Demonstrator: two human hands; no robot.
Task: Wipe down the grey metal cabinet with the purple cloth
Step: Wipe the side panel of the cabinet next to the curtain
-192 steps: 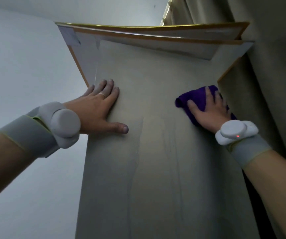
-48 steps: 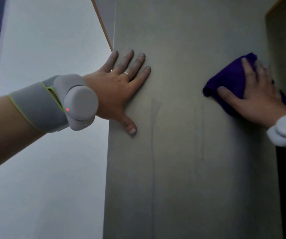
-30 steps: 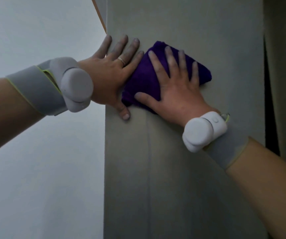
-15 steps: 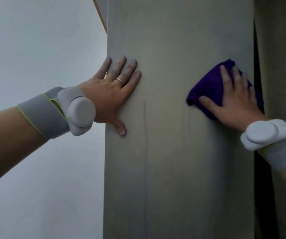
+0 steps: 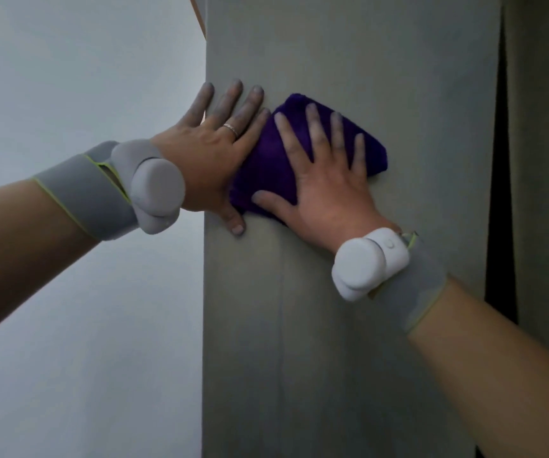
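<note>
The grey metal cabinet (image 5: 349, 342) fills the middle of the head view as a tall flat panel. My right hand (image 5: 322, 190) lies flat with spread fingers on the bunched purple cloth (image 5: 266, 170), pressing it against the panel near its left edge. My left hand (image 5: 213, 153) rests flat and open on the cabinet right beside the cloth, fingers up, thumb down, with a ring on one finger. The cloth's left part is tucked behind my left hand. Both wrists carry grey bands with pale round devices.
A pale white wall (image 5: 84, 94) runs along the cabinet's left side. A dark gap (image 5: 498, 193) and a drab curtain or panel (image 5: 544, 160) border the cabinet on the right. A thin orange edge (image 5: 199, 13) shows at the top left of the cabinet.
My right hand has swept the purple cloth leftward from the cabinet's right side until it meets my left hand. My left hand has stayed flat on the left edge.
</note>
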